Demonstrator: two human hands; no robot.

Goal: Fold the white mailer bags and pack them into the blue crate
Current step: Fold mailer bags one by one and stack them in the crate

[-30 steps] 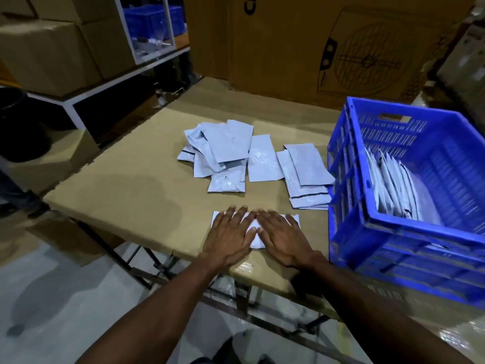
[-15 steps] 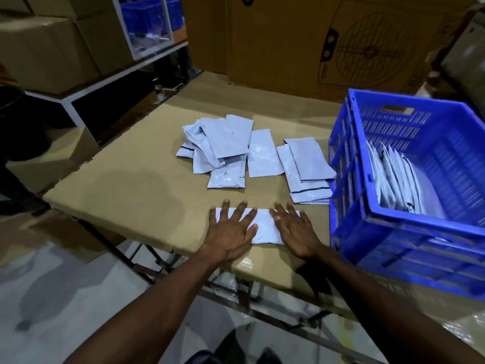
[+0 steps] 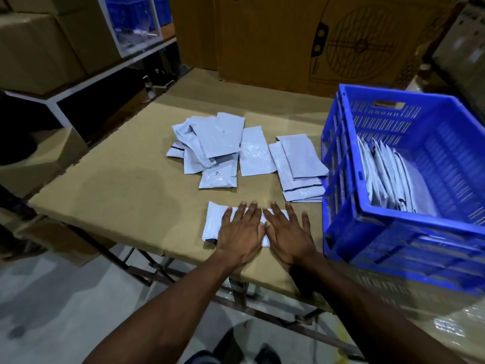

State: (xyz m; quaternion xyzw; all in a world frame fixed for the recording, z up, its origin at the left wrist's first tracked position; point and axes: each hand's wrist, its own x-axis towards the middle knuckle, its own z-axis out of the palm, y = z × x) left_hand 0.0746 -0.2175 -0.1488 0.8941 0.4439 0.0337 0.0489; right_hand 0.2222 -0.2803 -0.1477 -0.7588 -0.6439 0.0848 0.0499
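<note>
A cardboard-topped table (image 3: 110,195) lies under both hands and stretches away beyond the fingertips. Past it, far ahead of the fingers, stand large brown cartons (image 3: 301,40), one printed with a fan drawing. To the right of the right hand's fingers sits the blue crate (image 3: 409,232), its near corner just beside the little finger; inside it white mailer bags (image 3: 385,177) stand on edge in a leaning row. Ahead of the fingertips, a loose heap of flat bags (image 3: 210,145) lies on the table, with a single bag (image 3: 254,153) beside it and a small stack (image 3: 301,169) next to the crate wall, well clear of the hands. Directly beneath the fingers lies one folded mailer bag (image 3: 214,222), near the table's front edge; its left end sticks out past the left hand. The left hand (image 3: 240,232) and right hand (image 3: 288,235) press flat on this bag side by side, thumbs touching, fingers straight and slightly spread, gripping nothing.
</note>
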